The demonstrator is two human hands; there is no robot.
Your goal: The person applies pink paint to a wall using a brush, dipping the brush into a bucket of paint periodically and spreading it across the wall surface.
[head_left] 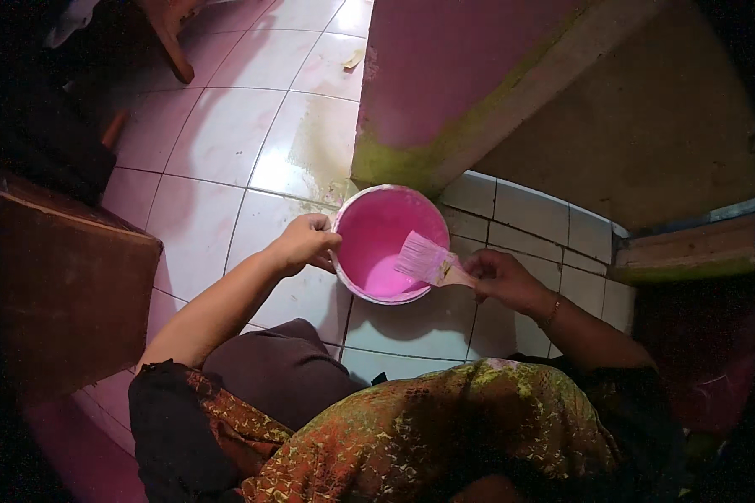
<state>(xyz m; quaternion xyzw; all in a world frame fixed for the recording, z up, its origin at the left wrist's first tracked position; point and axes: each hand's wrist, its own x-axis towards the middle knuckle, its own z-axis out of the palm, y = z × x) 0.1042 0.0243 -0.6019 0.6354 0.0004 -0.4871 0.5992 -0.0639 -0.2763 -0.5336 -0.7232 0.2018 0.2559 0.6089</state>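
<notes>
Left arm (222, 298) is slanting up and inward, left hand's (302, 245) fingers pinching the bucket (373, 220) by its near rim. Right arm (594, 335) is mirroring that, right hand's (510, 281) fingers pinching the brush (434, 265) by its handle. Left of these fingers, bristles (416, 255) are fanning over the bucket, showing pink-coated. Pink paint (384, 275) is pooling inside, between both hands' fingers.

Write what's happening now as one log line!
left hand: grips bucket rim | right hand: holds paintbrush, bristles over bucket | inside: pink paint
</notes>
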